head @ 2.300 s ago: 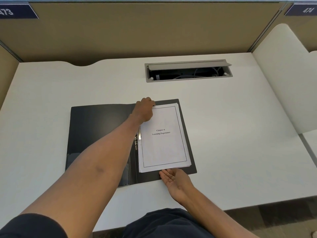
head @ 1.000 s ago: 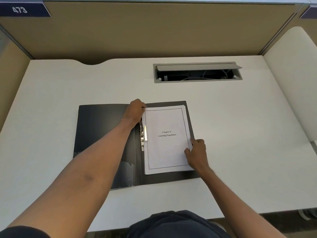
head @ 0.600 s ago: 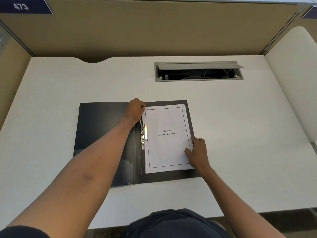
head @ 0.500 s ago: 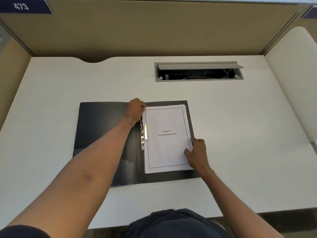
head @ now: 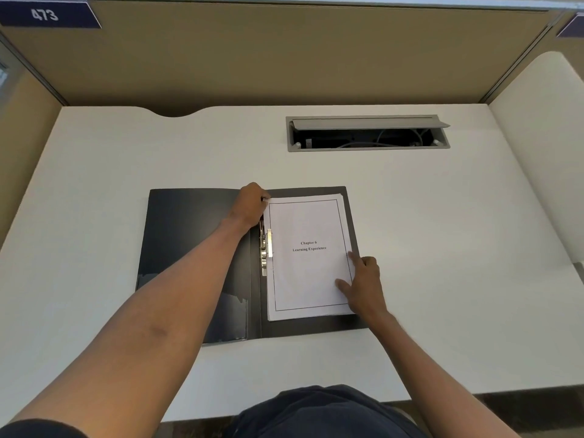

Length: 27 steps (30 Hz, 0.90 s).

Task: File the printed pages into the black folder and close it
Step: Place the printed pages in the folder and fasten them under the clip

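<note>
While both hands (head: 249, 203) (head: 363, 282) steady one page stack (head: 308, 257), one black folder (head: 189, 248) open; clip (head: 267, 248) possibly unlatched.

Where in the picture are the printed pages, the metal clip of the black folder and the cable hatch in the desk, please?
printed pages (head: 308, 279): head view, blank area of the top sheet below the title.
metal clip (head: 264, 252): head view, shiny bar beside the spine.
cable hatch (head: 368, 122): head view, its raised grey lid.

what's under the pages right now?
The pages lie on the right half of the open black folder, its cover showing around their edges. The metal clip overlaps their left margin. Whether anything else lies beneath the stack is hidden.
</note>
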Tool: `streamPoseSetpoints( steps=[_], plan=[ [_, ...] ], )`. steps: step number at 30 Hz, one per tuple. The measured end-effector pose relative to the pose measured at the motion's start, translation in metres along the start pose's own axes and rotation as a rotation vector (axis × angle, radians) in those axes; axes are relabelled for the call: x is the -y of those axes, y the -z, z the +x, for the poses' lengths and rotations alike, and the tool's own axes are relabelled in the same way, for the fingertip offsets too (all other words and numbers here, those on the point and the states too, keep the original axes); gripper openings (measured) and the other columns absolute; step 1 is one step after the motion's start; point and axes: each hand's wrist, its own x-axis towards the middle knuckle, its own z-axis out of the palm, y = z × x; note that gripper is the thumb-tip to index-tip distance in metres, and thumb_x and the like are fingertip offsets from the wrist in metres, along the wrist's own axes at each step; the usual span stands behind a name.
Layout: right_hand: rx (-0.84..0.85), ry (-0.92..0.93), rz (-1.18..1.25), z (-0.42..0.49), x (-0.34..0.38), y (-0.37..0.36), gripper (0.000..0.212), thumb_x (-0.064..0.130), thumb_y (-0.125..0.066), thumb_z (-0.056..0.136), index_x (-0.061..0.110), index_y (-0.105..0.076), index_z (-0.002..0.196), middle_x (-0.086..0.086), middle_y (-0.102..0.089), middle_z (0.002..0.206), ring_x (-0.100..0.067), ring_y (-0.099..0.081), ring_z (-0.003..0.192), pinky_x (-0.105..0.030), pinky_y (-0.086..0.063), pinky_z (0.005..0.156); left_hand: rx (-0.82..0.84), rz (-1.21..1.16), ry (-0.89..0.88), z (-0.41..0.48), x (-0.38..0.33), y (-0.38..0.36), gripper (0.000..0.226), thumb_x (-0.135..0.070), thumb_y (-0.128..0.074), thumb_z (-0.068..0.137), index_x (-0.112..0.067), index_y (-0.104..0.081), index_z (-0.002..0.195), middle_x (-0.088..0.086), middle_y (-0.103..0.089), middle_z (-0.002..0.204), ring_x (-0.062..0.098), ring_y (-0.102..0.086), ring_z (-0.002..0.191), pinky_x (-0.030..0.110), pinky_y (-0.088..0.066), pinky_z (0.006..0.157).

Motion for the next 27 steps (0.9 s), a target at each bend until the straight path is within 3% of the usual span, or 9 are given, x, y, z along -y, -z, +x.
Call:
streamPoseSetpoints(
  steps=[4, 7, 10, 13, 16, 18, 24, 27],
  plan=[
    [-0.014, 0.023, -0.06, -0.002, 0.0, -0.005, 0.07, 0.01, -0.069, 0.092, 0.013, -0.038, 0.155, -0.005, -0.038, 0.131, -0.022, -0.039, 0.129, -0.03, -0.045, 0.103, 0.002, 0.002, 0.002, -0.002, -0.004, 0.0, 0.028, 0.01, -0.048, 0.093, -0.015, -0.045, 0.082, 0.007, -0.042, 0.087, 0.018, -0.037, 0.084, 0.026, -0.032, 0.073],
    [-0.011, 0.023, -0.129, -0.001, 0.003, -0.007, 0.069, 0.006, -0.066, 0.093, 0.013, -0.036, 0.156, -0.006, -0.036, 0.133, -0.022, -0.036, 0.132, -0.033, -0.049, 0.1, -0.021, -0.013, 0.04, -0.004, -0.004, 0.0, 0.024, 0.006, -0.052, 0.094, -0.007, -0.072, 0.097, 0.016, -0.056, 0.098, 0.023, -0.052, 0.092, 0.03, -0.045, 0.081],
    [-0.007, 0.023, -0.19, 0.0, 0.005, -0.008, 0.069, 0.006, -0.066, 0.094, 0.012, -0.036, 0.156, -0.009, -0.035, 0.135, -0.025, -0.036, 0.132, -0.037, -0.051, 0.1, -0.094, -0.05, 0.217, -0.007, -0.005, -0.001, 0.016, -0.009, -0.058, 0.096, 0.0, -0.065, 0.108, 0.012, -0.057, 0.106, 0.024, -0.055, 0.09, 0.035, -0.049, 0.077],
    [-0.016, 0.034, -0.227, 0.0, 0.006, -0.008, 0.069, 0.006, -0.066, 0.094, 0.011, -0.035, 0.156, -0.01, -0.035, 0.135, -0.026, -0.036, 0.131, -0.036, -0.052, 0.096, -0.041, -0.058, 0.383, -0.011, -0.007, 0.002, 0.022, -0.019, -0.06, 0.094, 0.003, -0.065, 0.093, 0.011, -0.065, 0.087, 0.027, -0.061, 0.079, 0.04, -0.056, 0.072],
    [-0.015, 0.036, -0.262, 0.001, 0.006, -0.009, 0.068, 0.01, -0.065, 0.096, 0.012, -0.035, 0.156, -0.01, -0.035, 0.136, -0.026, -0.037, 0.132, -0.036, -0.052, 0.098, 0.028, -0.052, 0.46, -0.016, -0.011, 0.005, 0.026, -0.017, -0.066, 0.09, -0.004, -0.057, 0.069, 0.005, -0.055, 0.062, 0.022, -0.052, 0.06, 0.028, -0.044, 0.055],
    [-0.015, 0.036, -0.276, 0.001, 0.007, -0.009, 0.067, 0.011, -0.066, 0.096, 0.012, -0.035, 0.156, -0.011, -0.035, 0.137, -0.027, -0.037, 0.132, -0.035, -0.051, 0.099, 0.045, -0.099, 0.509, -0.02, -0.014, 0.005, 0.028, -0.012, -0.066, 0.087, -0.007, -0.051, 0.064, 0.004, -0.052, 0.059, 0.02, -0.047, 0.054, 0.024, -0.038, 0.051],
    [-0.02, 0.033, -0.267, 0.001, 0.008, -0.01, 0.068, 0.006, -0.065, 0.095, 0.009, -0.035, 0.156, -0.013, -0.034, 0.139, -0.029, -0.037, 0.133, -0.038, -0.051, 0.101, 0.091, -0.27, 0.59, -0.032, -0.019, 0.007, 0.014, -0.003, -0.062, 0.088, 0.001, -0.071, 0.077, 0.013, -0.067, 0.069, 0.018, -0.049, 0.045, 0.021, -0.04, 0.045],
    [-0.023, 0.036, -0.277, 0.001, 0.008, -0.01, 0.067, 0.008, -0.066, 0.095, 0.009, -0.036, 0.155, -0.012, -0.035, 0.138, -0.029, -0.038, 0.132, -0.037, -0.051, 0.1, 0.049, -0.402, 0.618, -0.037, -0.022, 0.007, 0.01, -0.002, -0.061, 0.091, 0.001, -0.068, 0.085, 0.014, -0.067, 0.073, 0.015, -0.052, 0.046, 0.02, -0.041, 0.041]
  ],
)
